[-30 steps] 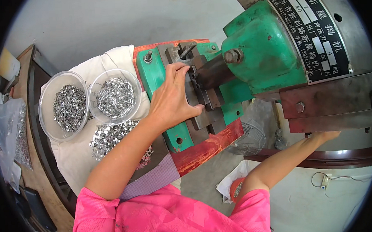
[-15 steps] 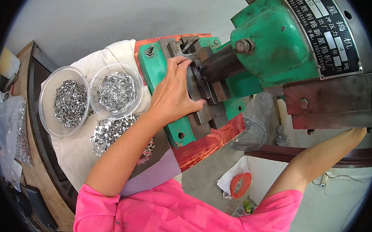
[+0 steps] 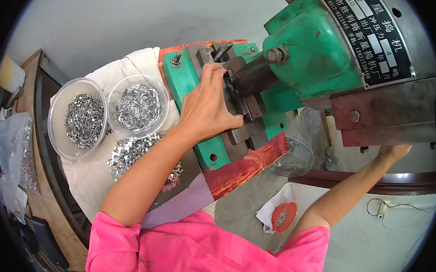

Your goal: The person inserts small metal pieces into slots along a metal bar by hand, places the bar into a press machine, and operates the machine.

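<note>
My left hand [image 3: 203, 106] lies on the dark steel die [image 3: 239, 93] of a green bench press [image 3: 309, 52]. Its thumb and index finger are spread wide apart along the die's near side, the tips against the steel; any small part between them does not show. A dark round ram [image 3: 257, 78] comes down onto the die from the right. My right hand [image 3: 396, 151] is raised at the far right, just under the press's steel block [image 3: 385, 111]. Its fingers are hidden there, and what it touches cannot be seen.
On a pale cloth [image 3: 86, 178] at left stand a tub of small metal pieces [image 3: 83, 120] and a tub of thin metal pins [image 3: 139, 108]. A heap of shiny flat pieces [image 3: 131, 154] lies beside them. A red bowl [image 3: 290, 215] and a wire-guarded fan [image 3: 297, 157] are below right.
My right hand has moved left and closer under the steel block, its elbow shifting left. The view has shifted slightly. My left hand stays at the die.
</note>
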{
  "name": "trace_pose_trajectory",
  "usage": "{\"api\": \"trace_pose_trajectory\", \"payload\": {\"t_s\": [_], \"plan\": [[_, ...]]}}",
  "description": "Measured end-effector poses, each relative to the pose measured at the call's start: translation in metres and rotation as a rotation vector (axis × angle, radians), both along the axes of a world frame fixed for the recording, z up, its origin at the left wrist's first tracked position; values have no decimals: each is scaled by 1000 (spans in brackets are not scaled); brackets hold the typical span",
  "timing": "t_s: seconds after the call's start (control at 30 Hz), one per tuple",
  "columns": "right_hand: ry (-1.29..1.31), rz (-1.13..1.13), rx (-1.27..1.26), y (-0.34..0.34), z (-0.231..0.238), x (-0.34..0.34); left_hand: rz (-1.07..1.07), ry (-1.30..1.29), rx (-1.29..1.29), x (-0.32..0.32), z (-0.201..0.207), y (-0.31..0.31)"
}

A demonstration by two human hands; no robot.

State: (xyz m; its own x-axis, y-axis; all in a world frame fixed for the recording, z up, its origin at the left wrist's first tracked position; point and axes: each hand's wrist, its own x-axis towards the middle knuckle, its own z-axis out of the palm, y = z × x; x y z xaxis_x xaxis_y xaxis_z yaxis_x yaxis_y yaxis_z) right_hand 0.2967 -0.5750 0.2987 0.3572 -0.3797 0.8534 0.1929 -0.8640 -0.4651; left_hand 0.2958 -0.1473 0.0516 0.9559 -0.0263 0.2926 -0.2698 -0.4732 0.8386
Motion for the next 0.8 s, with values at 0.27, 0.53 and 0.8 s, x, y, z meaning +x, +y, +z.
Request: {"api": "trace_pose_trajectory", "payload": {"t_s": [0.27, 0.53, 0.8], "plan": [[-97, 276, 283, -50, 70, 10, -143, 48, -22, -48, 6, 2], [-40, 348, 258, -39, 25, 1, -141, 56, -27, -58, 1, -6], [-383, -239, -141, 108, -121, -16, -52, 34, -61, -63, -5, -9]]}}
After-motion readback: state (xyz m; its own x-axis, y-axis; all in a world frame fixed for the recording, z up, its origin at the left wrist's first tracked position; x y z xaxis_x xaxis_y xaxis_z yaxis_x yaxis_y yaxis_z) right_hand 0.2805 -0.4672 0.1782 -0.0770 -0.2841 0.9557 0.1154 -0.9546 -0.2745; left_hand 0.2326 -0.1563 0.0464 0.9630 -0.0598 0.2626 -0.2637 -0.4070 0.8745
